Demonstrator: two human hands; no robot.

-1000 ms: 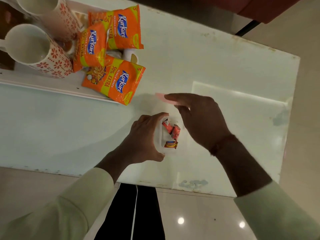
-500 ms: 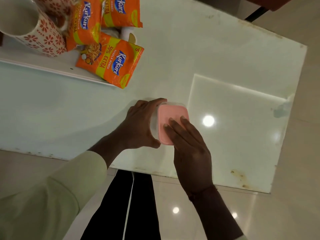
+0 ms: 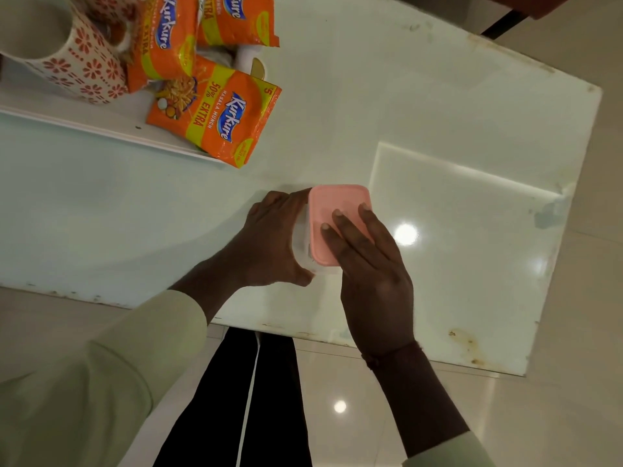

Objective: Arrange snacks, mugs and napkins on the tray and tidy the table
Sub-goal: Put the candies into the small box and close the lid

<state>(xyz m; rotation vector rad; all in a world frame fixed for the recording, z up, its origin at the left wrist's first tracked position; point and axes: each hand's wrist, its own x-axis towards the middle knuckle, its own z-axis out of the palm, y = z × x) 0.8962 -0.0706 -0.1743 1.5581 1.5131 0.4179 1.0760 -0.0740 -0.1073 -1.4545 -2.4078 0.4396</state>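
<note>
A small clear container with a pink lid stands on the white table near its front edge. My left hand wraps around the container's left side. My right hand lies flat on the lid, fingers spread over its right half. At the top left, a white tray carries three orange Kurkure snack packets and a white mug with red flowers. One packet hangs over the tray's right corner.
The white glass table stretches to the right, with a worn edge and stains near its front right corner. A glossy tiled floor lies below. A dark chair leg shows at the top right.
One second ago the container was uncovered, with small sweets visible inside and the pink lid in my right hand. The lid now sits on the container, with my right hand flat on it.
</note>
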